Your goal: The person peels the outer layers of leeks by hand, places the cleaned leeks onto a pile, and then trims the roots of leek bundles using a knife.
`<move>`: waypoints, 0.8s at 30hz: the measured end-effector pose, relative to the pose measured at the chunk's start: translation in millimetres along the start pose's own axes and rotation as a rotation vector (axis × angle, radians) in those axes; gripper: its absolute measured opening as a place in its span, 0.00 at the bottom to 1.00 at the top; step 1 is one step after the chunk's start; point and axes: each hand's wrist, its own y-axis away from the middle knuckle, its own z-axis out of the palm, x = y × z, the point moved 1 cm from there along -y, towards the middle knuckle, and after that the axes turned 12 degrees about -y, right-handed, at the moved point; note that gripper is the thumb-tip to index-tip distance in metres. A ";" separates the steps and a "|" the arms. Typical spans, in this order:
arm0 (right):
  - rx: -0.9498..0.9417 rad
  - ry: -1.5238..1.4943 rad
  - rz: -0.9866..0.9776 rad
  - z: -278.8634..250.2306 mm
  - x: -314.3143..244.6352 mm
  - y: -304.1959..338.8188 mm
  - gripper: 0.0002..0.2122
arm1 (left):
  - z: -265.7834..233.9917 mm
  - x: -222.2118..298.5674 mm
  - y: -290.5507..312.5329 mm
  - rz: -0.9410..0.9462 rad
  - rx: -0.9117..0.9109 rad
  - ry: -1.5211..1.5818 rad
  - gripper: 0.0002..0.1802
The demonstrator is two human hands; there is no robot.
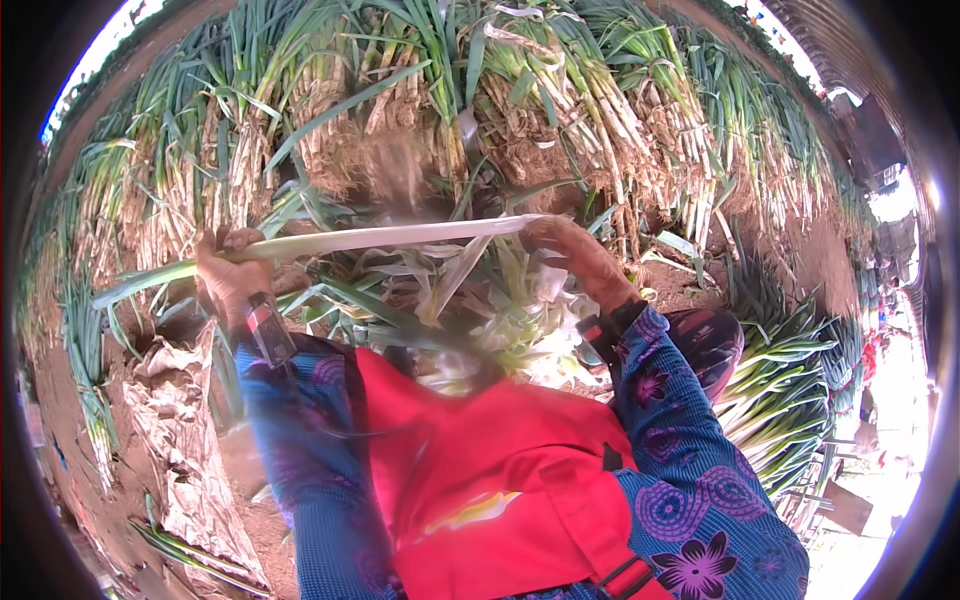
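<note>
Hands x2, 1 leek btwn, 1 red apron

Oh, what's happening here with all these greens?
A person in a red apron is holding up one long leek. The left hand grips it toward the green leaves, while the right hand is at the pale end, its exact grip blurred. Below lie loose pale leaves. Bundles of browner-skinned leeks stretch across the far side, and a stack of cleaner-looking ones sits at the right.
</note>
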 end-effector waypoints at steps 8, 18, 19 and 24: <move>0.205 0.326 -0.042 55.4 -26.3 -4.6 0.10 | 9.0 -24.9 14.6 0.031 -0.087 -0.013 0.13; -0.025 0.880 0.245 -23.8 12.0 0.3 0.26 | 30.8 -22.8 31.2 0.021 -0.281 -0.100 0.14; 0.015 0.672 0.231 -3.1 9.9 -10.0 0.26 | 35.1 -26.5 31.4 0.003 -0.296 -0.096 0.13; -0.229 0.122 0.114 111.4 -9.7 -25.0 0.20 | 47.4 -51.2 38.3 0.024 -0.309 -0.138 0.11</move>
